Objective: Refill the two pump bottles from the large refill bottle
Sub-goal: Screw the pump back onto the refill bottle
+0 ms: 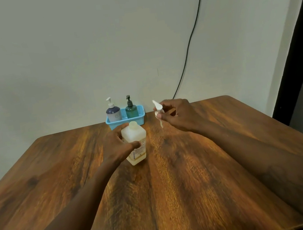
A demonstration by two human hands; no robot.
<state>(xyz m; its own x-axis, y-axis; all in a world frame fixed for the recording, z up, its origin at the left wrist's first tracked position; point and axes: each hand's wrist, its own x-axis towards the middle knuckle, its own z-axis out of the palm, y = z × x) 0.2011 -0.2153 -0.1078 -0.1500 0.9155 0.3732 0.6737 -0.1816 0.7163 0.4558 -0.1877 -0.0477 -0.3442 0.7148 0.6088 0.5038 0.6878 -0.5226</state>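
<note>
The large refill bottle (135, 142), translucent with pale yellowish liquid and a label, stands upright on the wooden table (176, 180), its neck uncapped. My left hand (119, 146) wraps around its left side. My right hand (176, 116) holds its white pump head (158, 111) in the air to the bottle's right, the dip tube hanging down. Behind, two pump bottles stand in a blue basket (141, 119): a blue-and-white one (113, 112) with a white pump on the left and a green one (131, 110) with a dark pump on the right.
The basket sits at the table's far edge against a pale wall. A black cable (191, 34) runs down the wall behind the table. A dark door frame (299, 57) stands at the right.
</note>
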